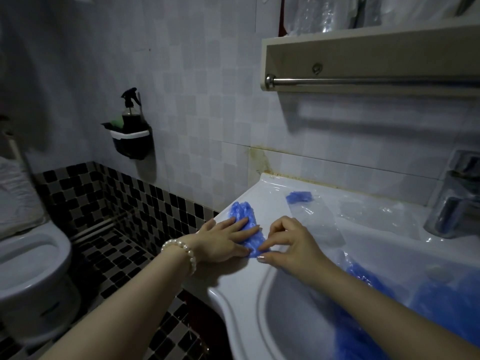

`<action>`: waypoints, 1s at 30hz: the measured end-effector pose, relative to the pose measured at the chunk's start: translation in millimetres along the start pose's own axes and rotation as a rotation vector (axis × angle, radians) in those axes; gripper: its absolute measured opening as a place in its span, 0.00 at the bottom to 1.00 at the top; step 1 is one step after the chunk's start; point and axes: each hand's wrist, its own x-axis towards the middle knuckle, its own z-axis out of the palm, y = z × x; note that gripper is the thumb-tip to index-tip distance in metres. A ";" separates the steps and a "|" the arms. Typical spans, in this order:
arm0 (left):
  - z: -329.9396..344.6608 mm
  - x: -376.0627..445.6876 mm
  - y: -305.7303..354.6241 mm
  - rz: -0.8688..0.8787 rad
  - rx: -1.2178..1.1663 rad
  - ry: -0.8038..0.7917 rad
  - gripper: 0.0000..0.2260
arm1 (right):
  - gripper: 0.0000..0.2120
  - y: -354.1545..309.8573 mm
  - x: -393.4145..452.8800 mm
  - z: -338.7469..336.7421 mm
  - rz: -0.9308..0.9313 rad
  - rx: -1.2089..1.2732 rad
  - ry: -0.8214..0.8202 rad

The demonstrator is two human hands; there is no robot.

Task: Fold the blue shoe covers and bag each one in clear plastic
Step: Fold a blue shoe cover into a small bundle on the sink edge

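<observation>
Blue shoe cover [246, 224] lay on the sink rim [233, 279], left of the basin. Left hand [223, 240] pressed it flat, fingers straight; right hand [283, 242] pinched its near edge. Thin, limp, probably slippery film: best held at edges and creased under the palm.

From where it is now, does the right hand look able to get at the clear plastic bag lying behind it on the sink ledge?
Probably yes: the right hand pinches the blue shoe cover, and the clear plastic bag lies just beyond, unobstructed.
</observation>
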 end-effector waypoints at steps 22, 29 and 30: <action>-0.4 -1.3 -5.1 0.022 -0.157 0.054 0.25 | 0.06 -2.7 1.9 1.0 0.025 -0.107 0.011; -5.9 -4.7 -5.7 0.051 -0.386 0.054 0.24 | 0.10 -7.8 11.8 5.3 0.167 -0.266 -0.101; -6.5 -4.8 -8.0 0.062 -0.492 0.055 0.22 | 0.12 -9.8 13.9 7.5 0.187 -0.334 -0.131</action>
